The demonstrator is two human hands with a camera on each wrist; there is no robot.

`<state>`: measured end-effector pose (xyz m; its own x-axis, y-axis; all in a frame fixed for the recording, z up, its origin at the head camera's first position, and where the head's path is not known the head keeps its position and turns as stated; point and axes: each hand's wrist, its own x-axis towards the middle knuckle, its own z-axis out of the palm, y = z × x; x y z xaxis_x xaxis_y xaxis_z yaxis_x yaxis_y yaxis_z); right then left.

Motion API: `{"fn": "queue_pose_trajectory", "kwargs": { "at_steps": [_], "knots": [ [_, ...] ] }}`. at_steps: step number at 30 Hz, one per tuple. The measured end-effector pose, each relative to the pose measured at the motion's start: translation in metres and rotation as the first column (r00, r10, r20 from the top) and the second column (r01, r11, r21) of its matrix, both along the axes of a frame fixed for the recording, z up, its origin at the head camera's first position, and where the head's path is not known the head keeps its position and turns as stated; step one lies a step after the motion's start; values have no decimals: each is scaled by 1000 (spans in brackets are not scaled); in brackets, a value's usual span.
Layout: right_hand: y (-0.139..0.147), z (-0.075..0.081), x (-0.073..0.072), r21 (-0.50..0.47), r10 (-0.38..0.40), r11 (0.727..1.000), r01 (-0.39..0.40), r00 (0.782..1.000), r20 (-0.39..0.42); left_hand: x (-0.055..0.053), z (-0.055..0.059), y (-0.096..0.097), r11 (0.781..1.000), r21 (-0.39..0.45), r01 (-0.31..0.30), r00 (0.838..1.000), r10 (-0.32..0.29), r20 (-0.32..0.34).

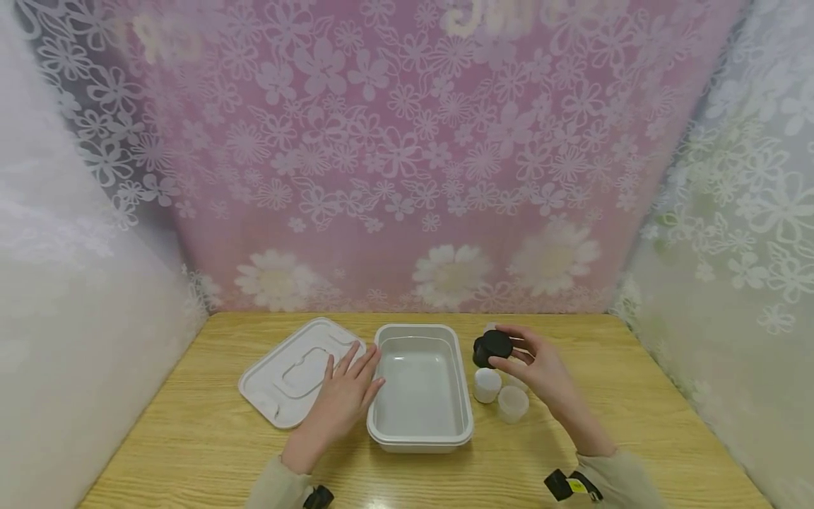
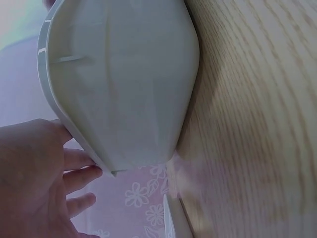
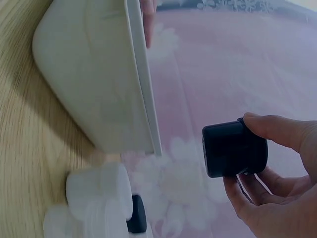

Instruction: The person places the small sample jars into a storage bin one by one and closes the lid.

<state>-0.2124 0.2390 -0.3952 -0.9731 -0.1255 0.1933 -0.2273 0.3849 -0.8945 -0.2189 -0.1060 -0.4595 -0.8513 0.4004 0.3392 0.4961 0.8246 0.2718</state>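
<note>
My right hand (image 1: 537, 364) pinches a small black lidded jar (image 3: 233, 148) between thumb and fingers. In the right wrist view the jar is tipped on its side and well clear of the white jars. On the near rim side, my left hand (image 1: 346, 392) has its fingers extended, fingertips at the left rim of a deep white rectangular bin (image 1: 420, 438). The bin's inside shows nothing but its bare floor. Below the held jar stand a white-capped jar (image 1: 487, 385) and a translucent round jar (image 1: 513, 404). Another black lid (image 3: 137, 215) shows behind them.
A white lid with a recessed handle (image 1: 299, 375) lies flat on the wooden table (image 1: 197, 431), left of the bin and partly behind the left hand. Flower-patterned curtains (image 1: 407, 177) enclose the table at the back and both sides.
</note>
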Motion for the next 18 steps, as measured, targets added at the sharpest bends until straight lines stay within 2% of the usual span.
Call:
{"fn": "queue_pose_trajectory", "kwargs": {
  "at_steps": [9,18],
  "knots": [
    [-43,-11,-8,-26,115,993,-116,993,-25,-2,-4,0,1000,6,21,999,-21,-38],
    [-79,-30,-12,6,197,980,-197,980,-9,-1,-3,0,1000,0,10,1000,-10,-29]
  ]
}}
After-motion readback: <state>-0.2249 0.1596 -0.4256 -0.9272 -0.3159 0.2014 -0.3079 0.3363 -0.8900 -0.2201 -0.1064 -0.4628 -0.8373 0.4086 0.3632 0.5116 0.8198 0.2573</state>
